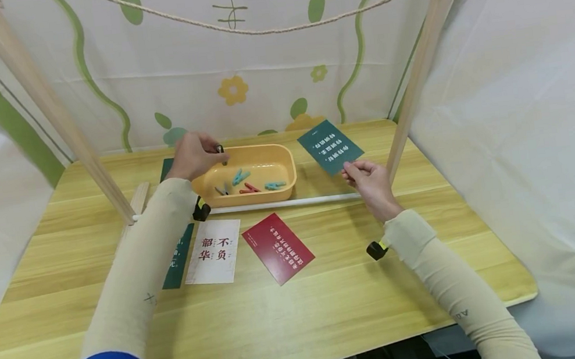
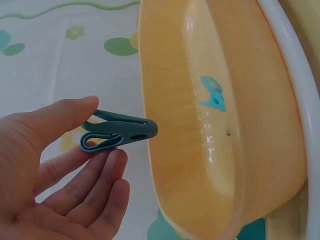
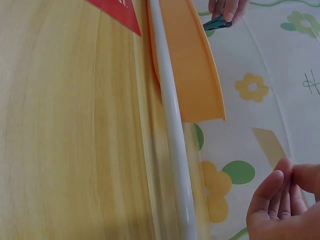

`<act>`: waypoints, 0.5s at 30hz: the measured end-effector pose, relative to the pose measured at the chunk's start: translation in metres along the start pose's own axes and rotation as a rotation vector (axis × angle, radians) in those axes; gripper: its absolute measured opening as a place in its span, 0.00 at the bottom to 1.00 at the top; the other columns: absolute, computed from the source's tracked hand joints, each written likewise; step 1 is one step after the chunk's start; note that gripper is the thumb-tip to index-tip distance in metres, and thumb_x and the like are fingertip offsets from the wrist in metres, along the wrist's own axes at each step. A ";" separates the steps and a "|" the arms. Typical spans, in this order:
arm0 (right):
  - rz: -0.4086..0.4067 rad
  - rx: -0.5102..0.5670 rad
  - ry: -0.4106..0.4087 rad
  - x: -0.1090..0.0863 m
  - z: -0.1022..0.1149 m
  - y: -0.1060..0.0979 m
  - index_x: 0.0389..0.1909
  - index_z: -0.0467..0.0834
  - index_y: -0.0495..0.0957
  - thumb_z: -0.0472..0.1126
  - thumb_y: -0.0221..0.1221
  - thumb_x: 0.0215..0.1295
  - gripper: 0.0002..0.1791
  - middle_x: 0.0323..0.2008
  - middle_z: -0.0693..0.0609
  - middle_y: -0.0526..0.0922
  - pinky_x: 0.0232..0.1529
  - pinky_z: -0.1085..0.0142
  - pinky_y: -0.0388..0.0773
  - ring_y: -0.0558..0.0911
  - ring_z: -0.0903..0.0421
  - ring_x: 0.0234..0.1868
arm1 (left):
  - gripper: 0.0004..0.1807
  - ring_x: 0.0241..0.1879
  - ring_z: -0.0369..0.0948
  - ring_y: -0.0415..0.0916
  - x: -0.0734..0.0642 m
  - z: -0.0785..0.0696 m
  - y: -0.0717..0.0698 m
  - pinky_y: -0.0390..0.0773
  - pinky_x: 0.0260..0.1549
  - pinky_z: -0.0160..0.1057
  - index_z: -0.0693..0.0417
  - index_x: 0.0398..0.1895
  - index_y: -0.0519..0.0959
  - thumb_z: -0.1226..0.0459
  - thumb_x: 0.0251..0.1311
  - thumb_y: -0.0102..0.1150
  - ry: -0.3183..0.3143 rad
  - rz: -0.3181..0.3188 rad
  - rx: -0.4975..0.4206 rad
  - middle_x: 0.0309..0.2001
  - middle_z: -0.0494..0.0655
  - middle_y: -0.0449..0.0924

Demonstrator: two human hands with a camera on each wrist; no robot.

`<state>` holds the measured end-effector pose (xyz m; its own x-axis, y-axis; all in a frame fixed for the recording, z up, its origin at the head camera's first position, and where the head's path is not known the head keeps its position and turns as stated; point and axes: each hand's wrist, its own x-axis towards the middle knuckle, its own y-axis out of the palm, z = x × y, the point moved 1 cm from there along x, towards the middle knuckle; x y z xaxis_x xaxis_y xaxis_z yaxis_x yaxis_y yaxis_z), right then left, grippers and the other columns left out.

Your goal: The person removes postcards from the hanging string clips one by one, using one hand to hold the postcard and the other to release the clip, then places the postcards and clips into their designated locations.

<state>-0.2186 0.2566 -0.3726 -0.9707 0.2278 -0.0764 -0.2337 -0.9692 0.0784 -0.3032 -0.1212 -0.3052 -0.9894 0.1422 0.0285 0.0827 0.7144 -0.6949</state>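
Observation:
My left hand (image 1: 194,157) pinches a dark green clothespin (image 2: 120,130) between thumb and fingers, over the left part of a yellow plastic basin (image 1: 293,173). Inside the basin lie several more clothespins, among them a light blue one (image 1: 240,176) and a red one (image 1: 249,188). To the basin's right, my right hand (image 1: 370,185) holds a green card (image 1: 329,144) by its lower corner, thumb against fingertips. The card's white lettering faces the head camera; in the right wrist view it shows as a narrow beige shape.
A twine rope (image 1: 272,31) sags between two wooden posts, the right one (image 1: 415,72) tied at its top. A white rod (image 1: 290,203) runs along the basin's front. Before it lie a red card (image 1: 279,249), a white card (image 1: 213,251) and a green card (image 1: 179,260), partly behind my left arm.

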 end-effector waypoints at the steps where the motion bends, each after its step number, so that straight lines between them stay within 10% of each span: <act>1: 0.001 -0.017 -0.002 0.000 0.000 0.000 0.44 0.38 0.79 0.37 0.63 0.76 0.06 0.33 0.54 0.89 0.40 0.76 0.85 0.87 0.63 0.37 | 0.17 0.53 0.56 0.83 0.001 0.001 0.001 0.83 0.54 0.54 0.64 0.52 0.84 0.61 0.67 0.71 -0.005 0.004 0.007 0.53 0.63 0.86; 15: 0.035 -0.186 0.020 0.005 -0.010 0.002 0.54 0.30 0.81 0.43 0.64 0.76 0.19 0.42 0.47 0.90 0.50 0.68 0.87 0.89 0.59 0.41 | 0.14 0.47 0.54 0.80 0.010 0.014 0.009 0.81 0.47 0.53 0.66 0.46 0.85 0.62 0.66 0.70 -0.074 0.022 0.101 0.50 0.63 0.85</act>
<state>-0.2234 0.2544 -0.3828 -0.9764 0.1933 -0.0967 -0.1832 -0.9776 -0.1036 -0.3136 -0.1227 -0.3213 -0.9939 0.1037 -0.0384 0.0961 0.6382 -0.7639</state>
